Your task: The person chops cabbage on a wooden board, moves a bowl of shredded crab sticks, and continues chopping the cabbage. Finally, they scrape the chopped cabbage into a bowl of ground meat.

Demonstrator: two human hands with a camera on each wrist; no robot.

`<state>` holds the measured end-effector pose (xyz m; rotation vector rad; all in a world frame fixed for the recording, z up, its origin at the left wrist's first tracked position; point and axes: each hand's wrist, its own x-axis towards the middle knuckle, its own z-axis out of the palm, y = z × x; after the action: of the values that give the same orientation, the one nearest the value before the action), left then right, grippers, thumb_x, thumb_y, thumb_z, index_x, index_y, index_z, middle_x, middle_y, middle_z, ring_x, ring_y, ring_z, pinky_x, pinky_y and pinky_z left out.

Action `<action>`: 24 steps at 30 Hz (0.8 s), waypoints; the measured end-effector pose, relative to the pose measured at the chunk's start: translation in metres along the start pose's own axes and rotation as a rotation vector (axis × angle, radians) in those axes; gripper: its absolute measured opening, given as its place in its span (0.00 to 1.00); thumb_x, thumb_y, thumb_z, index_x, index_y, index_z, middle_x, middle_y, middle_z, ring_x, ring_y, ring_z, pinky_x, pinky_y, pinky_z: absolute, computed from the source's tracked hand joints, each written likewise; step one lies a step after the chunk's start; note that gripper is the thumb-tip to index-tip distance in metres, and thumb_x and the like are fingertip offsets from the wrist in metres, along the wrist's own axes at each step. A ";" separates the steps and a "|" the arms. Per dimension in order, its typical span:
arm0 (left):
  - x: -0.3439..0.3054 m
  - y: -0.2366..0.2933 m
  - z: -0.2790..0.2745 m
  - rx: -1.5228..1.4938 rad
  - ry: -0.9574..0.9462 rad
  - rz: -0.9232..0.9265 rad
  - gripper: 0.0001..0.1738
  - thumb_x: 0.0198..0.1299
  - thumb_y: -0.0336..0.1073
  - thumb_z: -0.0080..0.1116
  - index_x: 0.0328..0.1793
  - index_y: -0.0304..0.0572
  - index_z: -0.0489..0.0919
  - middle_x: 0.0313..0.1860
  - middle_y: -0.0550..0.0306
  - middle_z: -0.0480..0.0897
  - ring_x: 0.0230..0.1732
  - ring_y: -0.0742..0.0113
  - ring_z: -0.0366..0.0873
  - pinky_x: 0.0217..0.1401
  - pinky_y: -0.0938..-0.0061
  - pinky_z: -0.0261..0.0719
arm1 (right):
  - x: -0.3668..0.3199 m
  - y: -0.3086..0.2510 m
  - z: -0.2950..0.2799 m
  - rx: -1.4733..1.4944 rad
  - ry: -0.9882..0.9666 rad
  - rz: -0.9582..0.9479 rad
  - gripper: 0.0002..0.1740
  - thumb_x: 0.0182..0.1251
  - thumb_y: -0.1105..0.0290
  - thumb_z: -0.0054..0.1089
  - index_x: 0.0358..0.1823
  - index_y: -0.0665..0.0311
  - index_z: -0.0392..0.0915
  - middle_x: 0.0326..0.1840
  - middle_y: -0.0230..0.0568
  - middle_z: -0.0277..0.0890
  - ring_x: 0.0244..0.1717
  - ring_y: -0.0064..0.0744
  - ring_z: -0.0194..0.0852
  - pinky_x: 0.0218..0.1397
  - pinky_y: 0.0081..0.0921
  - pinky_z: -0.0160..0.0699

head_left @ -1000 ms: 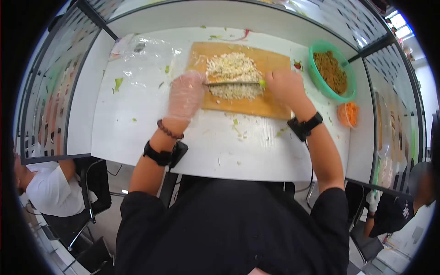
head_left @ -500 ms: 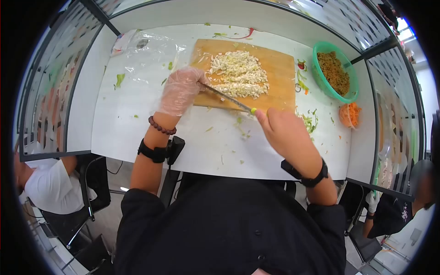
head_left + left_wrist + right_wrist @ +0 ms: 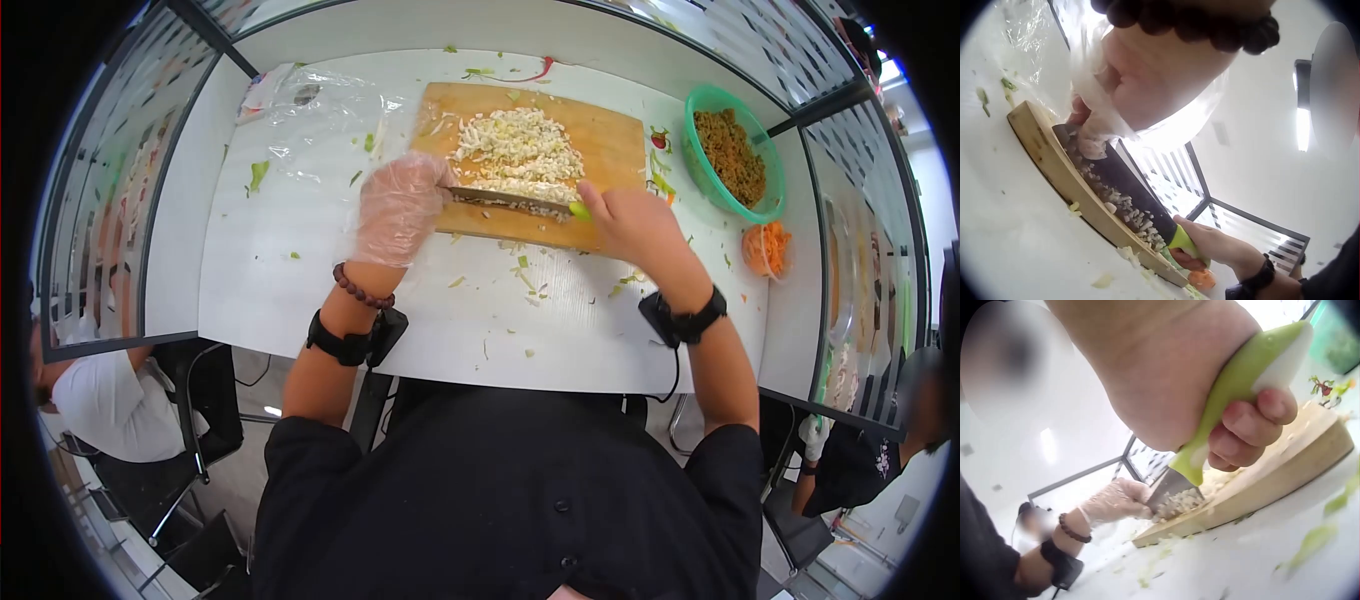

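A kitchen knife [image 3: 510,199] lies across the front part of a wooden cutting board [image 3: 615,150], its edge down among finely chopped whitish vegetable bits [image 3: 520,142]. My right hand [image 3: 640,225] grips its green-and-white handle [image 3: 1241,381], fingers wrapped round it. My left hand [image 3: 405,205], in a clear plastic glove, pinches the blade's tip end near the board's left side, as the left wrist view shows with the fingertips [image 3: 1092,145] on the blade. Chopped bits cling along the blade's near face [image 3: 1129,181].
At the back right stands a green bowl [image 3: 692,155] of brown minced filling, with a bag of orange shreds [image 3: 766,250] in front. Clear plastic film [image 3: 330,120] lies back left. Green scraps [image 3: 259,175] dot the white table [image 3: 300,300], which has partition walls around it.
Half a second ago the handle was lowered toward me, the blade slanting off the board's front edge. Now my right hand has moved forward, and the blade lies nearly level across the chopped bits.
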<state>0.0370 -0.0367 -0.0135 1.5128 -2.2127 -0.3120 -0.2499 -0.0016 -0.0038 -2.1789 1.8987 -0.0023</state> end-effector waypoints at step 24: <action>-0.002 0.020 0.009 0.104 0.085 -0.202 0.06 0.52 0.35 0.67 0.35 0.42 0.86 0.31 0.43 0.84 0.37 0.45 0.83 0.43 0.56 0.78 | 0.079 0.005 -0.042 -0.178 0.259 -0.152 0.27 0.68 0.55 0.41 0.23 0.68 0.82 0.27 0.57 0.79 0.31 0.58 0.79 0.40 0.50 0.77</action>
<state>0.0164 -0.0276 -0.0135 1.7771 -2.0424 -0.1925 -0.2498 -0.0873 0.0226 -2.5474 1.9225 -0.1570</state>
